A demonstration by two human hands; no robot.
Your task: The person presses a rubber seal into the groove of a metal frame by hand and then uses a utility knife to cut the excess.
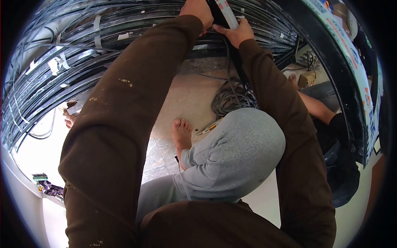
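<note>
My left hand (198, 13) is closed in a fist at the top of the view, against a thick bundle of black cables (157, 35); what its fingers hold is hidden. Close to its right, my right hand (241, 33) wraps round a black metal post (227, 15) with a white, red-printed strip on it. The right thumb lies across the front of the post, pointing at my left hand. A dark cable (228, 62) runs down from below the right thumb to a loose coil of cable (233, 99) on the floor.
Another black post with printed film (345, 49) curves along the right side. Beyond it sits another person, whose arm (316, 106) shows. A further hand (69, 120) appears at the left below the cables. A yellow-and-black tool (210, 127) lies beside my bare foot (182, 134).
</note>
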